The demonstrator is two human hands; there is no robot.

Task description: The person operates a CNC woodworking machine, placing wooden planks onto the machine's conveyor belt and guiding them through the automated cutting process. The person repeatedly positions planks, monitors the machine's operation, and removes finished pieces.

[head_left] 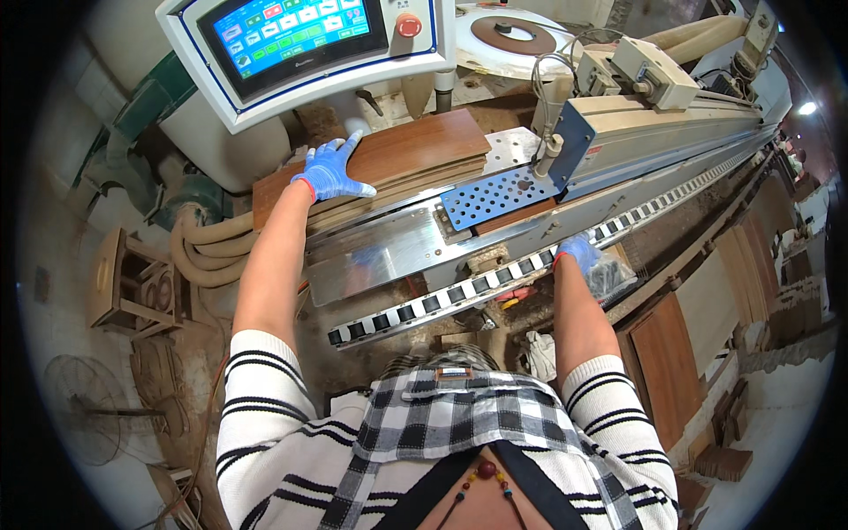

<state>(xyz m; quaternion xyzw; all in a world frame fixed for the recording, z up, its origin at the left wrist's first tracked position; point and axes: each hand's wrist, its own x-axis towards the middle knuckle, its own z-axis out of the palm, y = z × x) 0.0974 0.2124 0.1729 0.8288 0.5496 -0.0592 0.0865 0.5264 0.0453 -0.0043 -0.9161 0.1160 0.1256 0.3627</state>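
Beaded necklace [486,470] nearest cam. L hand [331,170] spread atop brown board stack [424,141], prob. steadying it, near blue perforated plate [496,200]; R hand [579,251] by roller rail [430,304], maybe for support, can't tell grip.

Moderate indoor light, lamp [806,108] glaring far right, screen [299,34] glowing, black fisheye edges

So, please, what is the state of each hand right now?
Left hand: open, spread on the stacked brown boards.
Right hand: at the long rail; its grip cannot be told.
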